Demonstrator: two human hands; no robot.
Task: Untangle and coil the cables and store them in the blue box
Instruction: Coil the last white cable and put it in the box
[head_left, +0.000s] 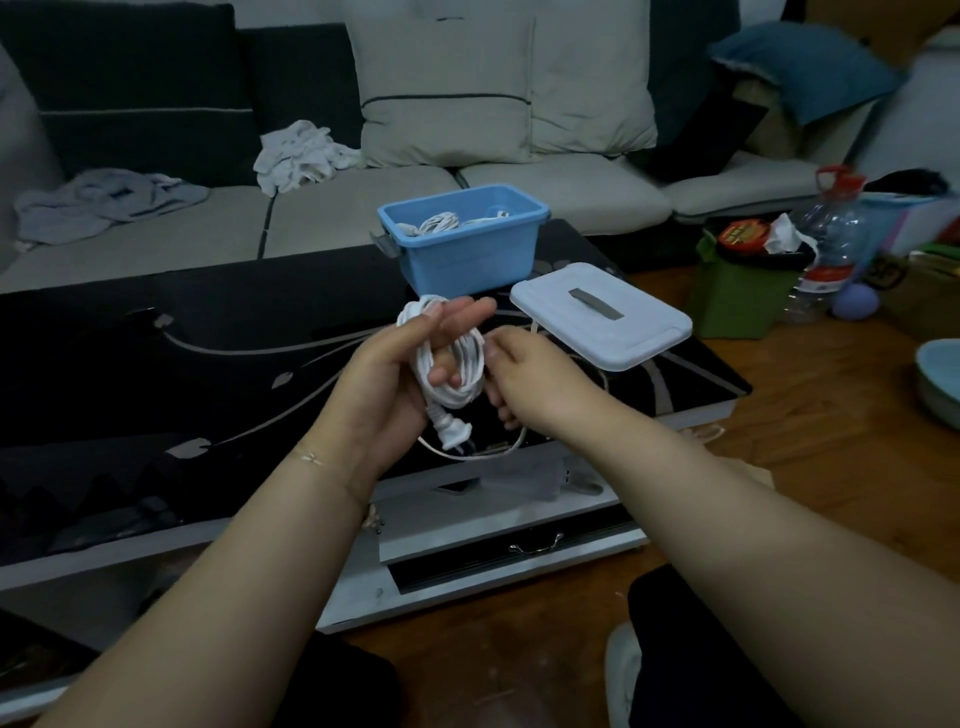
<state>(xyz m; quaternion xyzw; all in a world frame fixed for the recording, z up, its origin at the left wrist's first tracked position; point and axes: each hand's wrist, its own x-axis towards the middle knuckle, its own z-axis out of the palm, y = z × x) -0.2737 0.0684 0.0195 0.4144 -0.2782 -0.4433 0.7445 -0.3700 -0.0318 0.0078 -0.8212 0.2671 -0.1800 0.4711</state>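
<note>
A white power cable (457, 371) is wound in a coil around the fingers of my left hand (400, 374), held above the black table. Its white plug (451, 428) hangs below the coil. My right hand (524, 379) is just right of the coil and pinches the cable's loose end, whose thin strand (483, 451) sags down to the table edge. The blue box (462, 254) stands open behind the hands, with coiled white cables (440, 223) inside.
The box's white lid (602, 317) with a grey handle lies on the black glass table (156, 364), right of the hands. A sofa with cushions and cloths stands behind. A green bin (737, 301), a water bottle (831, 239) and clutter are on the floor at right.
</note>
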